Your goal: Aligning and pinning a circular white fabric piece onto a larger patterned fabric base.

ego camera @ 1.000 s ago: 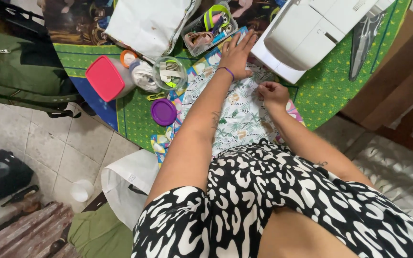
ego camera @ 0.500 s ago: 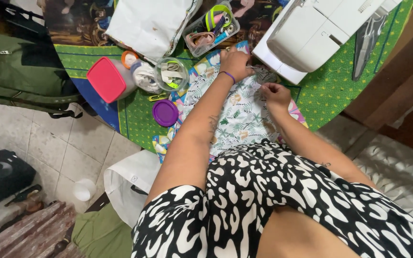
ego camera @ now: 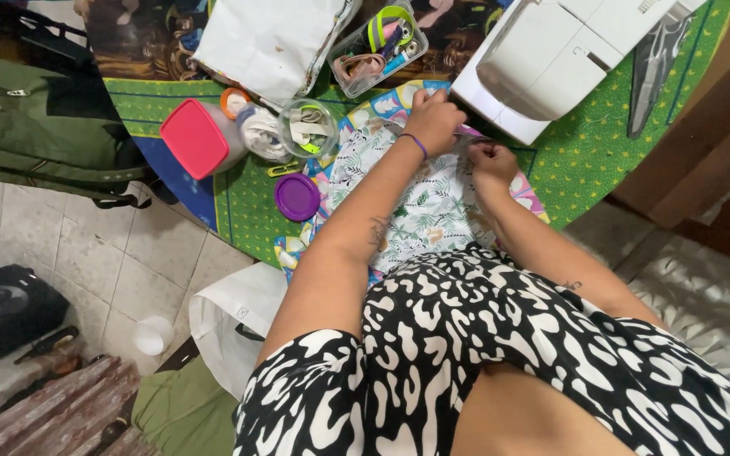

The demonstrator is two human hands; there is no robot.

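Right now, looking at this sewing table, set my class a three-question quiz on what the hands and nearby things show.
1. True or false: both hands rest on the leaf-print fabric.
2. Which lies nearest the left hand? A purple lid B sewing machine C pink-lidded box
3. What colour is the tablecloth?

Key: 1 true; 2 B; 3 green. The right hand pinches the fabric's edge.

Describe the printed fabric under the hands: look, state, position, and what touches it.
The fabric is thin white cloth with a green and brown leaf print. It lies spread and slightly rumpled on the green table, over a colourful mat, running from the sewing machine to the table's near edge. The left hand and right hand both pinch its far end beside the machine. The forearms cover part of it.
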